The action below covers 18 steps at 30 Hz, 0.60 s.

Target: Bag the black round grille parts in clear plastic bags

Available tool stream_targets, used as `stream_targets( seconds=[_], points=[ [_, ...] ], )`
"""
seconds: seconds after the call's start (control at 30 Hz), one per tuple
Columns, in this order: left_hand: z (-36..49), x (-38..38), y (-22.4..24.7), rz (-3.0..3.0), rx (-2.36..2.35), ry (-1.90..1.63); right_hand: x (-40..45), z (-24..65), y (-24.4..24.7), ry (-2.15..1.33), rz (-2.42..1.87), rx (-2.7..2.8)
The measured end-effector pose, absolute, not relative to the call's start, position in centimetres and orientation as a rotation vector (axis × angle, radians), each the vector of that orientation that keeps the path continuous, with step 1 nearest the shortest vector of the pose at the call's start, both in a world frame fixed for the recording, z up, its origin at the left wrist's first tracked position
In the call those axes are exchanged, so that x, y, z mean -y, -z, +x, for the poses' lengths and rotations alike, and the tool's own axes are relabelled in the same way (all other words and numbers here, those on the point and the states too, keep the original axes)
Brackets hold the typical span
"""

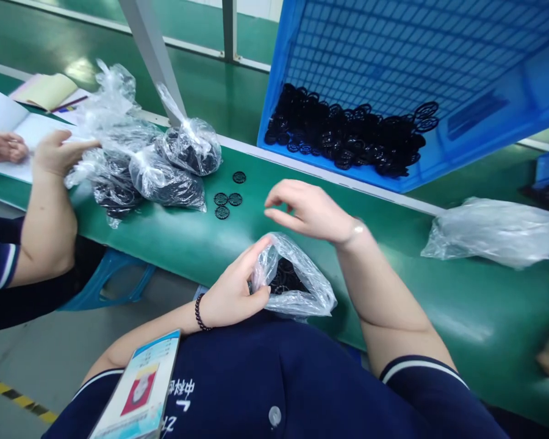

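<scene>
My left hand (pixel 238 286) grips the rim of a clear plastic bag (pixel 318 296), fingers on its far side and thumb near the mouth. Inside the bag's open mouth lie black round openwork pieces (pixel 286 277). Above and beyond the bag hovers my right hand (pixel 308 210), its thumb apart from its bent fingers and nothing visible between them. To the left of that hand, several loose black discs lie flat on the green table, among them one disc (pixel 239 177) set a little apart from the others.
A tilted blue crate (pixel 370 36) holding many black discs (pixel 343 134) stands beyond the table edge. Filled, tied bags (pixel 167 177) sit at left, near a co-worker's hand (pixel 57 152) and open notebooks (pixel 46 91). Clear plastic bags (pixel 498 231) lie at right. A grey post (pixel 150 49) rises behind.
</scene>
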<state>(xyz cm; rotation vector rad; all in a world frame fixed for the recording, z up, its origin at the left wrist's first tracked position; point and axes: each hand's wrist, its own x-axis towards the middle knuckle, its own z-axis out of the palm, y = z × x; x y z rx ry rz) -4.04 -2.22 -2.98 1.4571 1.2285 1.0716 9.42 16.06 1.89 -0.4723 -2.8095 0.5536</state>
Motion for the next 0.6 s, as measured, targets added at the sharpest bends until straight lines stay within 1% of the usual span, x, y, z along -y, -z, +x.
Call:
stream_targets(
  seconds=[0.13, 0.23, 0.33, 0.5, 0.6],
  points=[
    [-4.1, 2.5, 3.1, 1.427, -1.234, -1.083, -18.9, 3.0, 3.7, -0.449, -0.712, 2.925],
    [-4.5, 2.6, 3.5, 1.405, -1.253, -1.080, -19.2, 0.3, 6.1, -0.466, -0.762, 2.970],
    [-4.8, 2.5, 3.9, 1.394, -1.271, -1.082, -19.8, -0.5, 6.6, -0.467, -0.762, 2.968],
    [-4.9, 1.9, 4.0, 1.383, -1.252, -1.077, -22.6, -1.4, 6.3, -0.326, -0.827, 2.859],
    [-4.9, 1.8, 3.8, 1.385, -1.244, -1.084, -24.0, -2.2, 6.9, -0.339, -0.816, 2.914]
  ],
)
